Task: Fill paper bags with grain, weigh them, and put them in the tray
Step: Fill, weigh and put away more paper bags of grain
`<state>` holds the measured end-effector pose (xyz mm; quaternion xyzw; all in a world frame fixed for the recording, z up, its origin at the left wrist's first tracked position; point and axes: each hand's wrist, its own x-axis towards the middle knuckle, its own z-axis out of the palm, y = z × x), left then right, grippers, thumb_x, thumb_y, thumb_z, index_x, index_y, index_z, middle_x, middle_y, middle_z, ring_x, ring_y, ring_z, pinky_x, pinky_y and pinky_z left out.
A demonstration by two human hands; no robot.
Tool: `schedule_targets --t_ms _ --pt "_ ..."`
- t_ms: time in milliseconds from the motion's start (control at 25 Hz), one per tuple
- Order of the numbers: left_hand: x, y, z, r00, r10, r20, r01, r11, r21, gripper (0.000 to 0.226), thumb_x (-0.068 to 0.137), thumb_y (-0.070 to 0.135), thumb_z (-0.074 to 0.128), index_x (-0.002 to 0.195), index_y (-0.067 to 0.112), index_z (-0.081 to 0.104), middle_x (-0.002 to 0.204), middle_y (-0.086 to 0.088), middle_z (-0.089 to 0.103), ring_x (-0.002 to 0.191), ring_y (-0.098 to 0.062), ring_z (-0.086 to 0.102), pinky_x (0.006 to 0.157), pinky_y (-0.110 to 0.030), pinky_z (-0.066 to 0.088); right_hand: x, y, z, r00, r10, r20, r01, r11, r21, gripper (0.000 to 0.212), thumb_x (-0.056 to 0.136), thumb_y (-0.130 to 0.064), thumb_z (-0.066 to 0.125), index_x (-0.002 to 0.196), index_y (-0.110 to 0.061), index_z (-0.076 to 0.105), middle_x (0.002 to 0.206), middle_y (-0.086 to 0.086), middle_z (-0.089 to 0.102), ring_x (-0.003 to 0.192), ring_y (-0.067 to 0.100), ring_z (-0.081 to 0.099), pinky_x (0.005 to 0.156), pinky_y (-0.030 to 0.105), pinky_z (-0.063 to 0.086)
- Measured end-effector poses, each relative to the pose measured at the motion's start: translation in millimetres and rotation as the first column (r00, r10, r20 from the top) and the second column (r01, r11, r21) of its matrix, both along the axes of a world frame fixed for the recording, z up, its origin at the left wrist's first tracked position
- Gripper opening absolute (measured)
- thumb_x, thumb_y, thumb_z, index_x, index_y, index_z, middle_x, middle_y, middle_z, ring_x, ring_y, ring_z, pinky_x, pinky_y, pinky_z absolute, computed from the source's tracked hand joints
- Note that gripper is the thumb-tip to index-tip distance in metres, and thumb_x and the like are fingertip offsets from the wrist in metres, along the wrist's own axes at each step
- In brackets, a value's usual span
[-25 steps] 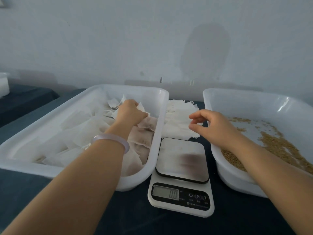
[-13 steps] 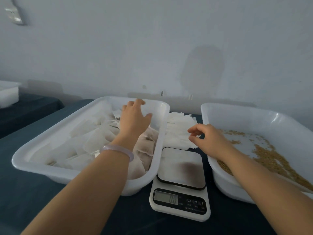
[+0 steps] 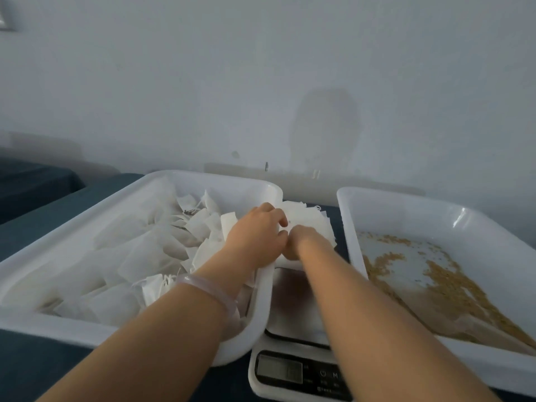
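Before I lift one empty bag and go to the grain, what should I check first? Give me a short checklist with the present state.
1. Left hand and right hand are both at the empty paper bags: ok.
2. Only one bag is separated from the stack: cannot tell, the fingers hide it.
3. Scale platform is free: ok, its visible part is bare.
4. Display reads zero: cannot tell, blurred.
5. Grain remains in the right tray: ok.

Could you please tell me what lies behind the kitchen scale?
A pile of flat white paper bags lies behind the scale. The left hand and right hand cover its near part, so whether they grip a bag is hidden.
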<state>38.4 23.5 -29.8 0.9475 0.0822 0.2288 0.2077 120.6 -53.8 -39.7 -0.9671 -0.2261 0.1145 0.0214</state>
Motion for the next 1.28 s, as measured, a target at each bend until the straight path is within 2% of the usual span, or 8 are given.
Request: schedule_targets --t_ms 120,240,480,600,800,960,1080,1280 --pt "2.7 2.9 -3.7 1.0 0.004 0.015 -0.004 1.0 -0.002 0.023 0.088 0.021 0.049 0.109 0.017 0.059 0.118 0.0 0.053 0.108 -0.02 0.048 0.088 -0.034 0.042 4.1 1.2 -17.4 0.991 -0.129 -0.027 0.13 0.987 0.093 0.037 0.083 -0.035 0.062 0.115 -0.018 0.056 0.112 0.004 0.06 0.101 0.025 0.057 0.071 0.031 0.044" --pt "4.2 2.2 -4.6 1.0 -0.005 -0.002 0.005 1.0 -0.011 0.021 0.089 0.025 0.051 0.107 0.018 0.058 0.117 0.002 0.051 0.105 -0.019 0.048 0.082 -0.032 0.042 6.6 2.1 -24.0 0.983 -0.174 0.053 0.165 0.975 0.152 0.03 0.088 -0.024 0.054 0.118 -0.018 0.055 0.116 0.004 0.059 0.101 0.023 0.058 0.068 0.03 0.042" --pt "4.4 3.4 -4.6 0.999 -0.01 0.042 0.013 0.998 -0.056 0.027 0.096 0.032 0.044 0.102 0.011 0.058 0.109 -0.005 0.055 0.102 -0.024 0.049 0.079 -0.031 0.036 15.8 1.7 26.7 0.981 -0.088 0.174 0.088 0.996 0.005 0.029 0.088 -0.015 0.048 0.115 -0.013 0.057 0.121 0.008 0.057 0.109 0.029 0.055 0.082 0.035 0.045" --pt "-0.1 0.8 1.9 0.989 0.005 0.148 0.004 0.998 -0.058 0.032 0.099 0.034 0.037 0.098 0.008 0.055 0.098 -0.007 0.057 0.099 -0.025 0.045 0.08 -0.029 0.03 25.0 -27.1 64.6 0.981 0.037 0.193 -0.059 0.992 0.112 0.023 0.093 -0.027 0.049 0.081 -0.009 0.054 0.092 0.011 0.061 0.077 0.026 0.055 0.068 0.029 0.044" --pt "-8.2 -24.4 18.8 0.938 -0.23 0.261 0.295 0.923 -0.247 0.053 0.08 0.064 0.037 0.073 0.017 0.061 0.064 0.013 0.056 0.064 -0.001 0.05 0.06 -0.013 0.035 -5.4 -94.7 54.9 0.961 0.153 0.23 -0.273 0.651 0.708 0.044 0.092 -0.037 0.053 0.053 -0.016 0.053 0.047 -0.008 0.044 0.044 0.003 0.042 0.048 0.016 0.033" --pt "-7.9 -23.6 12.9 0.945 -0.315 0.089 0.327 0.914 -0.239 0.047 0.078 0.059 0.056 0.075 0.015 0.069 0.061 0.006 0.06 0.053 -0.001 0.044 0.053 -0.015 0.034 -14.1 -106.1 29.6 0.924 0.244 0.295 -0.382 0.592 0.709 0.027 0.088 -0.036 0.059 0.067 -0.023 0.069 0.059 -0.004 0.054 0.055 0.007 0.048 0.054 0.023 0.038" --pt "-7.7 -22.6 12.2 0.957 -0.278 0.088 0.291 0.917 -0.273 0.031 0.094 0.03 0.052 0.072 0.01 0.062 0.059 0.003 0.051 0.056 -0.009 0.04 0.057 -0.026 0.034 -7.8 -107.8 23.0 0.874 0.269 0.404 -0.484 0.544 0.686 0.042 0.085 -0.036 0.065 0.056 -0.008 0.055 0.055 0.005 0.044 0.055 0.012 0.038 0.054 0.026 0.031" --pt "-11.4 -24.3 15.5 0.954 -0.292 0.059 0.29 0.864 -0.411 0.051 0.085 0.038 0.039 0.075 -0.009 0.055 0.069 -0.005 0.046 0.067 -0.016 0.041 0.065 -0.03 0.034 -8.5 -107.3 18.7 0.966 0.178 0.185 -0.25 0.482 0.84 0.018 0.072 -0.046 0.073 0.078 -0.034 0.06 0.08 -0.02 0.06 0.075 -0.004 0.053 0.062 0.01 0.04"
